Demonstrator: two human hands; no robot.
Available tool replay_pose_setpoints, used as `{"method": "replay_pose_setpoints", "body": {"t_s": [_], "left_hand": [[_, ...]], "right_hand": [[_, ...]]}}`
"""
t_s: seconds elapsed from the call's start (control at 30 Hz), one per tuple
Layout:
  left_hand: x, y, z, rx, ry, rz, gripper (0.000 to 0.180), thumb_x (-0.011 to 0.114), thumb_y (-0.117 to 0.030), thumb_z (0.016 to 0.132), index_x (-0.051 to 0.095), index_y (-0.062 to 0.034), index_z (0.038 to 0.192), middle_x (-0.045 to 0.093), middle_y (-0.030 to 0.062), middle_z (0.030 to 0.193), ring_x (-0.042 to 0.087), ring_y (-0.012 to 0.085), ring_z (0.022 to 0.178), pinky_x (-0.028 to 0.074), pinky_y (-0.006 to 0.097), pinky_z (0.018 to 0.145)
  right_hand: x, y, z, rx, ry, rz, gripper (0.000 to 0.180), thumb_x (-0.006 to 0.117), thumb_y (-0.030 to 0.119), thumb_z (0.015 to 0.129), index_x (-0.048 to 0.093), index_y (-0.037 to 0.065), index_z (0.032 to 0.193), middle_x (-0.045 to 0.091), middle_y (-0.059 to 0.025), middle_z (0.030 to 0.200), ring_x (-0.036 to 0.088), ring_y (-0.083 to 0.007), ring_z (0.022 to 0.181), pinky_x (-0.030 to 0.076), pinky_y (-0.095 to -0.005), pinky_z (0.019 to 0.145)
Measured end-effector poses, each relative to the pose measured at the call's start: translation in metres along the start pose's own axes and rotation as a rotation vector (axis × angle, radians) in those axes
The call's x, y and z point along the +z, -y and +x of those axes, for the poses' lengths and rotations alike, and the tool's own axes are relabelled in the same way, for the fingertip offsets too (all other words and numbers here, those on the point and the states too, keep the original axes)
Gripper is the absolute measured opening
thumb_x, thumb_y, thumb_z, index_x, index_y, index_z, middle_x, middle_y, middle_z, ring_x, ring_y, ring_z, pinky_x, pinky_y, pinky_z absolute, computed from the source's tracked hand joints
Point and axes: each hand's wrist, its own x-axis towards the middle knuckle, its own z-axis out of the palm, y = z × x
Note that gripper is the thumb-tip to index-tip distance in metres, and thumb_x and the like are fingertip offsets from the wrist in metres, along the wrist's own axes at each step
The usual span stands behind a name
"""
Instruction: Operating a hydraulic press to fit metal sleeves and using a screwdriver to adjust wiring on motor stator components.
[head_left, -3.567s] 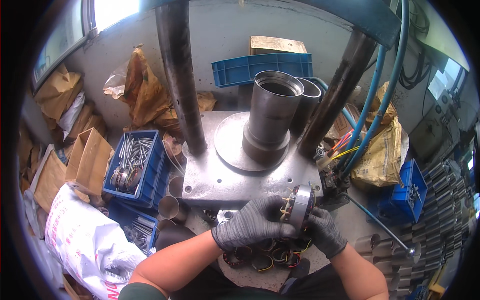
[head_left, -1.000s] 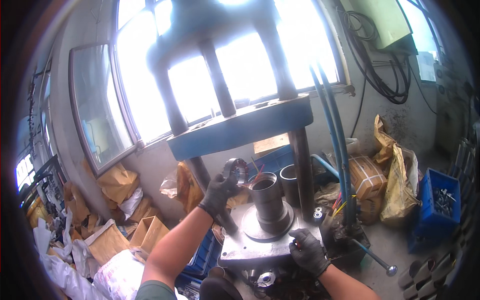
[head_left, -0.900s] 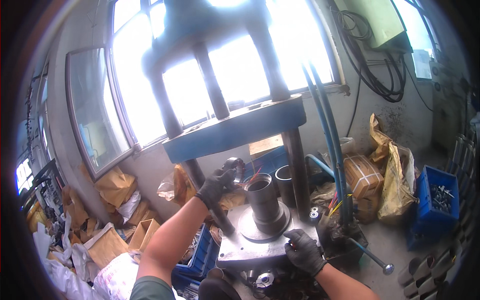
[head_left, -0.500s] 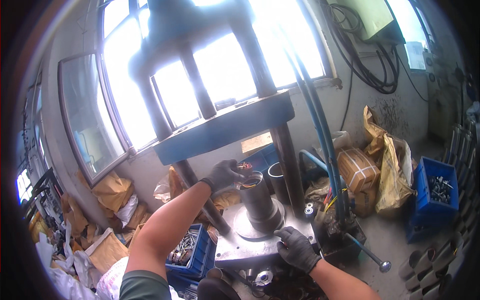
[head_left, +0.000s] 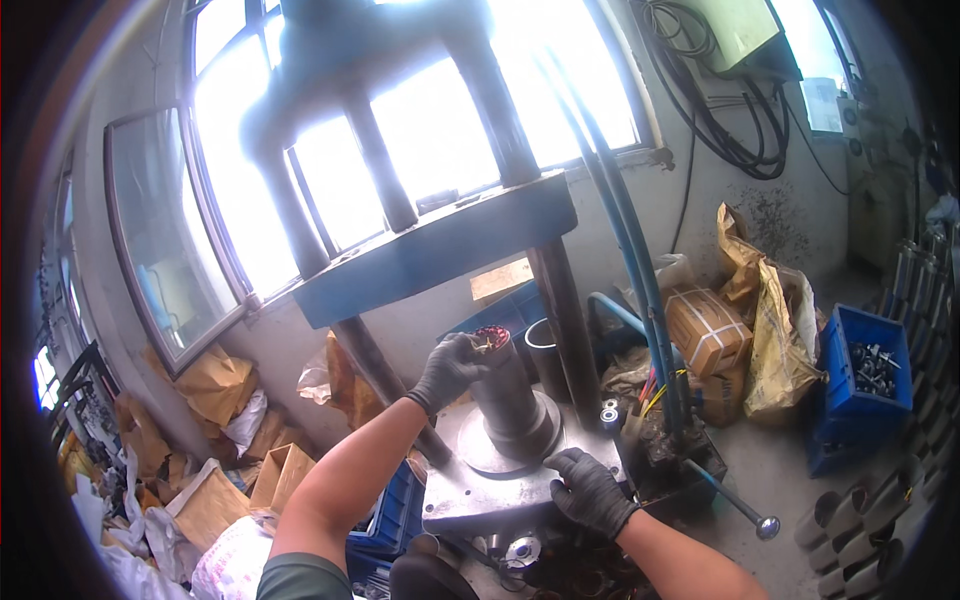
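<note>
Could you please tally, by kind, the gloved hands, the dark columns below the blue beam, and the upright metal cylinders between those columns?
Gloved hands: 2 (left hand, right hand)
Visible dark columns: 2 (left column, right column)
Upright metal cylinders: 2 (front cylinder, rear cylinder)
Total: 6

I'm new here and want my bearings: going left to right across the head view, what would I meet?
Open window pane, open cardboard box, left gloved hand, metal cylinder, right gloved hand, strapped carton, blue bin of metal parts.
</note>
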Motion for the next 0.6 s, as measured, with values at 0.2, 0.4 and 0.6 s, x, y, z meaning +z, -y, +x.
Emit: {"method": "replay_pose_setpoints", "body": {"t_s": [0.2,0.4,0.6], "left_hand": [[-0.008,0.002,0.003,0.001,-0.029,0.194,0.052,0.093,-0.013,0.079,0.067,0.0033,0.121,0.053,0.0199,0.143,0.068,0.0227,0.118,0.058,0.033,0.105],[-0.022,-0.02,0.005,-0.3,0.115,0.196,0.051,0.093,-0.019,0.08,0.068,0.0032,0.119,0.055,0.0197,0.142,0.068,0.0209,0.114,0.059,0.034,0.099],[-0.011,-0.01,0.001,-0.17,0.062,0.231,0.035,0.088,-0.01,0.08,0.071,0.0024,0.108,0.063,0.0145,0.13,0.069,0.0204,0.107,0.059,0.034,0.095]], "right_hand": [[0.005,-0.03,-0.002,0.149,0.107,-0.041,0.038,0.068,0.005,0.082,0.072,0.002,0.119,0.07,-0.0209,0.118,0.069,-0.04,0.11,0.056,-0.0463,0.1],[0.018,-0.073,-0.002,0.215,0.205,-0.145,0.036,0.069,0.002,0.079,0.071,0.005,0.114,0.069,-0.0184,0.116,0.069,-0.0388,0.108,0.058,-0.0463,0.096],[0.036,-0.125,0.0,0.207,0.356,-0.4,0.036,0.074,0.009,0.082,0.074,0.014,0.117,0.07,-0.0107,0.125,0.068,-0.0322,0.12,0.047,-0.0496,0.106]]}}
